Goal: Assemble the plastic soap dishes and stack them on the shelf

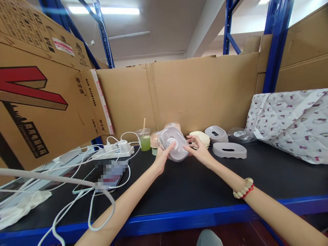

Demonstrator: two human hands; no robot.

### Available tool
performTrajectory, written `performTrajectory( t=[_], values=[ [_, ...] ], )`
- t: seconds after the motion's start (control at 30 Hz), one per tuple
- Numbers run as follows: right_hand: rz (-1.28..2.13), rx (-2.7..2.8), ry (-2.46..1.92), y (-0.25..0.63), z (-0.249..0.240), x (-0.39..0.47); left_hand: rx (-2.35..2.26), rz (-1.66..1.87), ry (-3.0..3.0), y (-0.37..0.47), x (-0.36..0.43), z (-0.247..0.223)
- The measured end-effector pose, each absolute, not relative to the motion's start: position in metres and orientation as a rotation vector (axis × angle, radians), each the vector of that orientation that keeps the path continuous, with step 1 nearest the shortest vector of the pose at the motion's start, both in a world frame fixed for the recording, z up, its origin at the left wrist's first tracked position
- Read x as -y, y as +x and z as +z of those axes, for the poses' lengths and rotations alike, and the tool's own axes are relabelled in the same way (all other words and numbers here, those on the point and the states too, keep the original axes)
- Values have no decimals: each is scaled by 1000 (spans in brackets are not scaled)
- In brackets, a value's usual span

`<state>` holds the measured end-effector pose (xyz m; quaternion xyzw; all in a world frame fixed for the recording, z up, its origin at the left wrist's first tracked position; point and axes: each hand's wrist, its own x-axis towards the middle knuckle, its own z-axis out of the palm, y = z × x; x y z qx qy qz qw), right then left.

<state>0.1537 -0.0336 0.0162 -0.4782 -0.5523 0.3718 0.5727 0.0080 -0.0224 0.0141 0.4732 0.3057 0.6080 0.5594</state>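
Note:
A rounded oval box with a clear lid and a round sticker [180, 139] is held up, tilted, above the black shelf top. My left hand [164, 157] grips its left side, thumb over the lid near the sticker and the other fingers hidden behind. At the box's right edge, my right hand [201, 150] closes with bent fingers and thumb. Just behind that hand are stacked cream oval pieces [201, 136]. To their right lie grey slotted trays [216, 134] and a single grey slotted oval frame [229, 150].
Left of the hands stand a cup of green drink [145, 142] and peach and green containers [154, 140]. Further left are a power strip [112, 154], white cables and a phone [111, 176]. A clear lid [239, 135] and a patterned quilted bag [292, 123] lie right.

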Motion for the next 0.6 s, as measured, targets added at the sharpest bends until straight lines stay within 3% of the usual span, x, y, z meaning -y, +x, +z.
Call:
performTrajectory(
  t=[0.27,0.6],
  values=[
    [1080,1397,-1119,153,18,36,-744,1239,1293,8,21,7],
    [1202,1438,-1145,154,17,38,-784,1452,1260,5,18,10]
  ],
)
